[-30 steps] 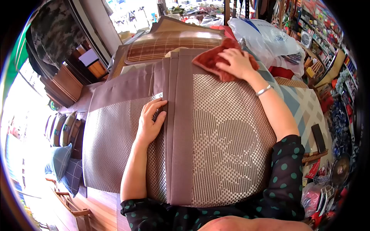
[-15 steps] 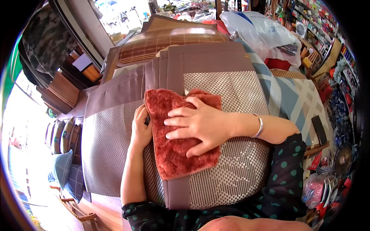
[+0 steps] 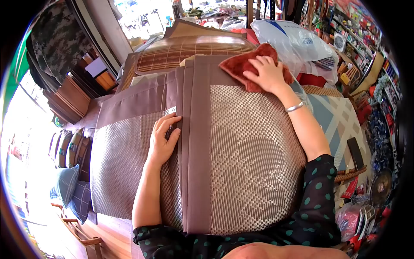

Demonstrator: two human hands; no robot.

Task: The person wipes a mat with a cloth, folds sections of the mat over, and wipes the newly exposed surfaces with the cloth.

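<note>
A woven mat (image 3: 254,159) with a brown fabric border lies folded before me, its beige weave showing a darker pattern. My right hand (image 3: 269,74) rests on a fluffy rust-red cloth (image 3: 241,64) over the mat's far right border. The fingers are spread across the cloth, pressing it down. My left hand (image 3: 163,140) is beside the folded brown edge (image 3: 196,146), touching it with the fingertips, thumb and forefinger apart. Beneath that hand spreads the lower layer of the mat (image 3: 118,164), with a grey weave.
A brown slatted mat (image 3: 194,49) lies beyond. Behind my right hand is a bulging clear plastic bag (image 3: 293,39). Cushions (image 3: 69,149) are stacked at the left, above a wooden chair (image 3: 79,231). Crowded shelves of goods (image 3: 358,34) line the right.
My right hand has moved away from me and to the right with the red cloth, uncovering the mat's middle. My left hand stays near the fold, its fingers now more visible.
</note>
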